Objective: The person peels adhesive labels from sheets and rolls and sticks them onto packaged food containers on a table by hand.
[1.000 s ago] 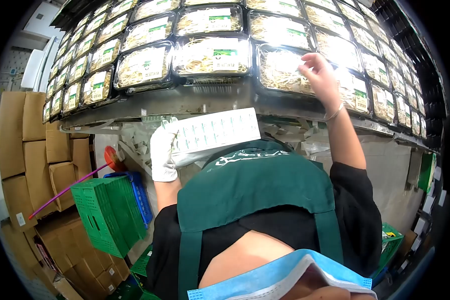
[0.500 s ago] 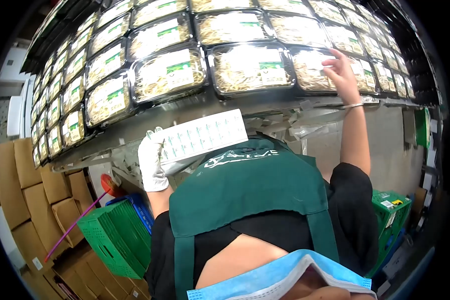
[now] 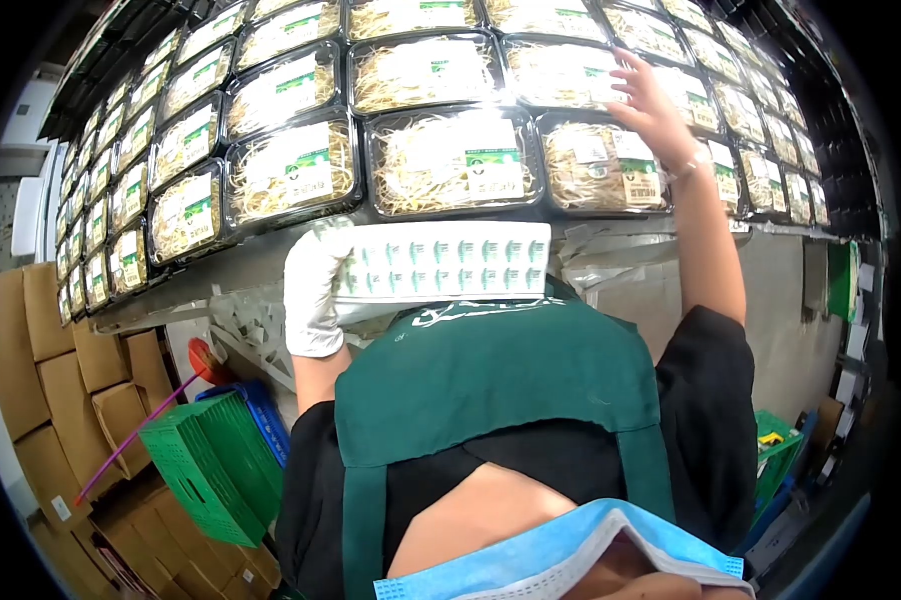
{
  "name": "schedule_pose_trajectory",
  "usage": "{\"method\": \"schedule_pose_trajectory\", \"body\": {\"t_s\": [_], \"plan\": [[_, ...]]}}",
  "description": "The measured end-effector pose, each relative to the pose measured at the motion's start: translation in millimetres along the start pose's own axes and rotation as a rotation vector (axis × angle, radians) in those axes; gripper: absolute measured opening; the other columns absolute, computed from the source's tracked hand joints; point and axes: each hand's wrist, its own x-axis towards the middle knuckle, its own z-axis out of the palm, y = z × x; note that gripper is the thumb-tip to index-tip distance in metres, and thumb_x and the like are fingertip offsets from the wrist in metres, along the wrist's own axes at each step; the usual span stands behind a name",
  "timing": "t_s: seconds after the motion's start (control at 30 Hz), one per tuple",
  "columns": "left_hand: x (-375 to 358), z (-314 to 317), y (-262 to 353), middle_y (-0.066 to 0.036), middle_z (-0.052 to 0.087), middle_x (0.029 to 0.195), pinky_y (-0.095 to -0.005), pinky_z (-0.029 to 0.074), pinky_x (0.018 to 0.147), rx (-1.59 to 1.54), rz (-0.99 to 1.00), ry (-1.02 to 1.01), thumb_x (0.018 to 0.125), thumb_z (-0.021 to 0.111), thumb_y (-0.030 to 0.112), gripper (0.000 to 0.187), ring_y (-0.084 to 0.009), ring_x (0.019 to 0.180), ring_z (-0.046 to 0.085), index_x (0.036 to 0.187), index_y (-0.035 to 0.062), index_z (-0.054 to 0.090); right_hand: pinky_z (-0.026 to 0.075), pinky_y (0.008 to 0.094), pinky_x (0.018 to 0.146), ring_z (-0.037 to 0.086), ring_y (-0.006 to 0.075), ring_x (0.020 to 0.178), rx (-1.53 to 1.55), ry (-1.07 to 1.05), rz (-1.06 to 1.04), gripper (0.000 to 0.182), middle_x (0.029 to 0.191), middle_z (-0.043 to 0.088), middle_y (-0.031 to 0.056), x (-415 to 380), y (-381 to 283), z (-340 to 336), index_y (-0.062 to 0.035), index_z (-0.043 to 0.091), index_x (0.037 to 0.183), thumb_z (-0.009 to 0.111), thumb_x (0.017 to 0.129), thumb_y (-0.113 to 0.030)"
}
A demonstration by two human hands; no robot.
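Stockroom kind of place, with a big metal table [image 3: 301, 245] packed edge to edge with clear plastic trays of bean sprouts [image 3: 451, 160], each with a white and green label on the lid. Brown cardboard boxes [image 3: 31, 400] are stacked along the left wall, and a green plastic crate [image 3: 206, 470] sits tipped on the floor next to a blue one [image 3: 271, 420], with a pink stick [image 3: 131, 445] leaning across them.

Left hand [image 3: 311, 290] is in a white glove and is closed around the left end of a long sheet of stickers [image 3: 441, 265], thumb on top, holding it flat just below the table's near edge, right in front of the green apron [image 3: 501, 390]. The sheet has rows of small green and white labels on it.

Right hand [image 3: 656, 105] is bare, with a thin bracelet on the wrist, and is stretched up over the table toward its right side. The fingers are spread loosely and rest on the lid of a tray in the second row [image 3: 571, 75], fingertips right around its label. Can't tell whether there's a sticker pinched under them.
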Motion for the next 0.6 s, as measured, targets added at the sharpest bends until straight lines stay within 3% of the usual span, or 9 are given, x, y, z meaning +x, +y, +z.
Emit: {"method": "schedule_pose_trajectory", "body": {"t_s": [0.13, 0.2, 0.27, 0.3, 0.37, 0.43, 0.53, 0.57, 0.6], "plan": [[0, 29, -7, -0.004, 0.059, 0.081, -0.0219, 0.043, 0.063, 0.16, -0.001, -0.034, 0.072, 0.062, 0.007, 0.021, -0.0091, 0.07, 0.054, 0.091, -0.0015, 0.058, 0.044, 0.026, 0.077, 0.051, 0.0207, 0.102, 0.072, -0.053, -0.13, 0.061, 0.118, 0.041, 0.0152, 56, 15, 37, -0.013, 0.029, 0.127, 0.047, 0.072, 0.008], [-8, 35, -11, -0.003, 0.059, 0.08, -0.0219, 0.043, 0.063, 0.182, -0.027, -0.004, 0.072, 0.062, 0.007, 0.02, -0.0089, 0.07, 0.053, 0.09, -0.0013, 0.058, 0.044, 0.0298, 0.078, 0.051, 0.0248, 0.102, -0.128, -0.031, -0.298, 0.057, 0.117, 0.041, 0.0165, 63, 23, 47, -0.0115, 0.032, 0.124, 0.045, 0.072, 0.008], [-18, 24, -27, -0.003, 0.058, 0.08, -0.0231, 0.044, 0.063, 0.185, 0.118, 0.158, 0.073, 0.059, 0.004, 0.015, -0.0106, 0.069, 0.054, 0.088, 0.0002, 0.058, 0.043, 0.0337, 0.078, 0.052, 0.0273, 0.095, -0.338, 0.057, -0.506, 0.052, 0.116, 0.041, 0.0171, 63, 38, 55, -0.0105, 0.034, 0.121, 0.045, 0.073, 0.004], [-30, 26, -25, -0.004, 0.058, 0.08, -0.0257, 0.046, 0.066, 0.127, 0.082, 0.259, 0.073, 0.059, 0.004, 0.02, -0.0122, 0.069, 0.055, 0.092, 0.0001, 0.056, 0.043, 0.0321, 0.078, 0.054, 0.0231, 0.091, -0.559, 0.137, -0.515, 0.04, 0.109, 0.05, 0.0135, 66, 45, 53, -0.0088, 0.043, 0.115, 0.051, 0.075, -0.003], [-38, 6, -37, -0.005, 0.058, 0.083, -0.0283, 0.047, 0.069, -0.055, 0.232, 0.251, 0.073, 0.059, 0.005, 0.026, -0.0145, 0.071, 0.056, 0.097, 0.0, 0.053, 0.043, 0.0307, 0.076, 0.053, 0.0212, 0.088, -0.445, 0.109, -0.412, 0.038, 0.104, 0.05, 0.012, 44, 55, 42, -0.0077, 0.044, 0.112, 0.051, 0.076, -0.003], [-46, -17, -32, -0.006, 0.058, 0.088, -0.0299, 0.048, 0.07, -0.088, 0.078, 0.31, 0.073, 0.059, 0.006, 0.029, -0.0161, 0.073, 0.057, 0.1, 0.0001, 0.05, 0.043, 0.028, 0.072, 0.051, 0.0173, 0.082, -0.247, 0.12, -0.302, 0.032, 0.094, 0.051, 0.009, 30, 46, 23, -0.0054, 0.046, 0.107, 0.052, 0.076, -0.005], [-42, 0, -29, -0.007, 0.059, 0.086, -0.0271, 0.047, 0.065, 0.134, 0.11, 0.229, 0.074, 0.061, 0.011, 0.025, -0.0151, 0.071, 0.057, 0.094, -0.0013, 0.055, 0.043, 0.0239, 0.066, 0.048, 0.0115, 0.073, 0.056, 0.139, -0.17, 0.024, 0.08, 0.052, 0.0044, 5, 12, -4, -0.002, 0.049, 0.1, 0.054, 0.077, -0.006], [-37, 17, -29, -0.007, 0.06, 0.083, -0.0254, 0.046, 0.062, 0.262, 0.184, 0.162, 0.074, 0.061, 0.013, 0.023, -0.0141, 0.068, 0.056, 0.091, -0.0026, 0.058, 0.043, 0.0292, 0.077, 0.056, 0.0188, 0.087, 0.006, -0.122, -0.167, 0.028, 0.096, 0.057, 0.0089, -14, -18, -10, -0.0074, 0.052, 0.105, 0.056, 0.077, -0.01], [-32, 34, -26, -0.007, 0.06, 0.083, -0.0256, 0.045, 0.062, 0.392, 0.144, 0.033, 0.075, 0.061, 0.016, 0.025, -0.0135, 0.068, 0.056, 0.091, -0.0021, 0.058, 0.043, 0.0274, 0.075, 0.056, 0.0153, 0.082, 0.091, -0.069, -0.34, 0.023, 0.087, 0.06, 0.0053, -36, -38, 11, -0.006, 0.057, 0.097, 0.06, 0.077, -0.015]]}}
